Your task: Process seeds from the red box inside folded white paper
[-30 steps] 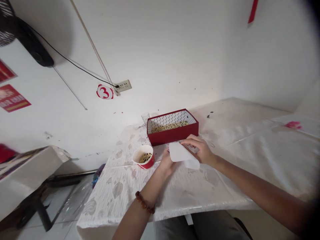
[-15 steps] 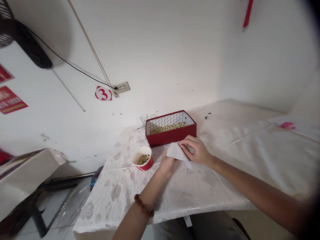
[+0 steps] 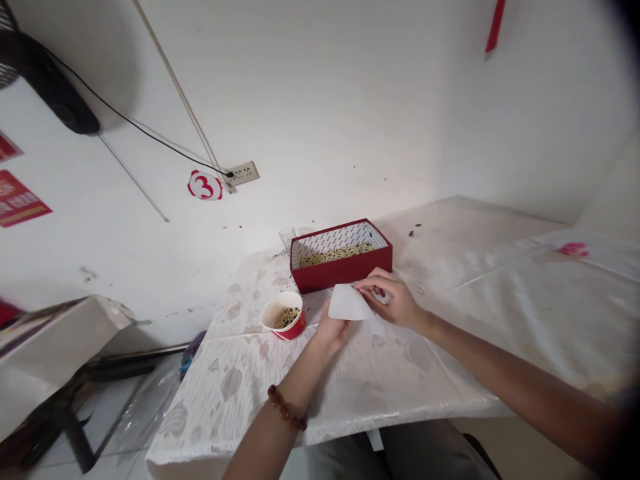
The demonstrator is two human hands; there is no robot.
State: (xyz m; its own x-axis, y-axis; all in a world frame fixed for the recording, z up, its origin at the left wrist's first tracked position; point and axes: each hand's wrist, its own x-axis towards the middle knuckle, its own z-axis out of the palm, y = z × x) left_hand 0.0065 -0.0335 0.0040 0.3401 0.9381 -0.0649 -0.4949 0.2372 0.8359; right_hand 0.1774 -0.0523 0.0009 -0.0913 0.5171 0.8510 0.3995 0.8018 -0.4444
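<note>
Both hands hold a white sheet of paper [image 3: 349,305] just above the table, in front of a red box. My left hand [image 3: 331,330] grips the sheet's lower left edge from below; a brown bead bracelet is on that wrist. My right hand [image 3: 391,298] pinches the sheet's right side with bent fingers. The red box [image 3: 345,268] has a patterned white lining and a layer of mixed seeds inside. A red paper cup [image 3: 285,315] with seeds stands left of my left hand.
A small clear glass [image 3: 287,237] stands behind the box by the wall. The table [image 3: 475,287] has a white leaf-patterned cover. A wall socket [image 3: 243,173] with a black cable and a "3" sticker are on the wall. A low bench [image 3: 55,340] sits at left.
The paper has folded smaller and lifted a little toward the box, with both hands drawn closer together. The camera view shifted slightly.
</note>
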